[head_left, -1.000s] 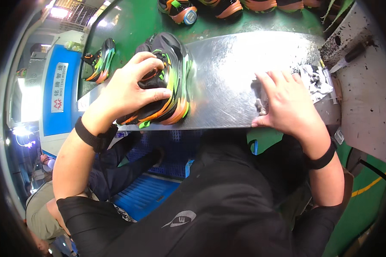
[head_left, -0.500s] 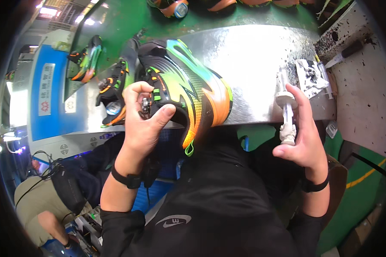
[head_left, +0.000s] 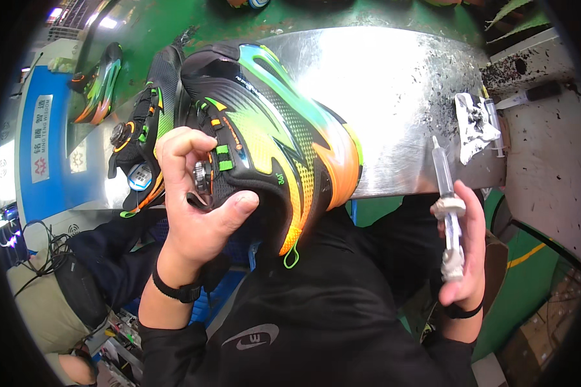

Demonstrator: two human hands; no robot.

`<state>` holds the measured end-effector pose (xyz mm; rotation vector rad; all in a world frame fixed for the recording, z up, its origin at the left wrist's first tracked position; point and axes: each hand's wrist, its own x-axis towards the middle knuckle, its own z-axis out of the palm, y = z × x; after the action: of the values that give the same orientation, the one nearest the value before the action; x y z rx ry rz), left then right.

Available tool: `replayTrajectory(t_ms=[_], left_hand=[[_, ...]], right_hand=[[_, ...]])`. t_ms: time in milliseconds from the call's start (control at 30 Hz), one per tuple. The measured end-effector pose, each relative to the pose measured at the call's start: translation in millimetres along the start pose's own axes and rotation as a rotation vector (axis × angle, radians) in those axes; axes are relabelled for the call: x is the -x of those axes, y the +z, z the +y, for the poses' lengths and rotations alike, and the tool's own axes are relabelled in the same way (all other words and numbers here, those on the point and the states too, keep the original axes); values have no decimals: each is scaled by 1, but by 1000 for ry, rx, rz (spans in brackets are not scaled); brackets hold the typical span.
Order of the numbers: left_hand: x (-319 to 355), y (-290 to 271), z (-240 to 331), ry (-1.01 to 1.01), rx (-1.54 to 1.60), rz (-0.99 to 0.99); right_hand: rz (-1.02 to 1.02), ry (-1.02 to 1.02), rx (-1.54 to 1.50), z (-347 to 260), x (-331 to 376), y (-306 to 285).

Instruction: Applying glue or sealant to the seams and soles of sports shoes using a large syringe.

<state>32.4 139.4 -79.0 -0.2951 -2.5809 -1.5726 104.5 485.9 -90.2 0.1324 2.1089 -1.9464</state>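
A sneaker in black, lime, teal and orange lies on its side on the metal table, its heel with a green pull loop hanging past the near edge. My left hand grips it at the tongue and collar, by the dial; some fingers are hidden behind the upper. In my right hand is a syringe with a clear barrel, nozzle pointing up and away from me. White wrapping thickens its flange and plunger end. The syringe is apart from the sneaker, over the table's near right edge.
Left of the held sneaker stands another sneaker with a round sticker inside; a third is farther left. Black-smeared white paper and another syringe lie at the table's right. A dark-handled tool rests beyond, beside a stained panel.
My right hand has drawn the syringe down toward me, its barrel now showing clear of the table smears. My left hand keeps its grip on the sneaker. The view has shifted slightly.
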Motion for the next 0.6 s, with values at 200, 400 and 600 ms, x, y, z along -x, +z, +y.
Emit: replayTrajectory(t_ms=[200,400,600], left_hand=[[-4,1,-1,55,-67,10],[-5,0,-1,62,-105,-2],[-6,-3,-2,78,-165,-32]], right_hand=[[-325,-358,-652,1,4,19],[-384,-435,-497,-6,-7,44],[-464,-425,-441,-4,-18,42]])
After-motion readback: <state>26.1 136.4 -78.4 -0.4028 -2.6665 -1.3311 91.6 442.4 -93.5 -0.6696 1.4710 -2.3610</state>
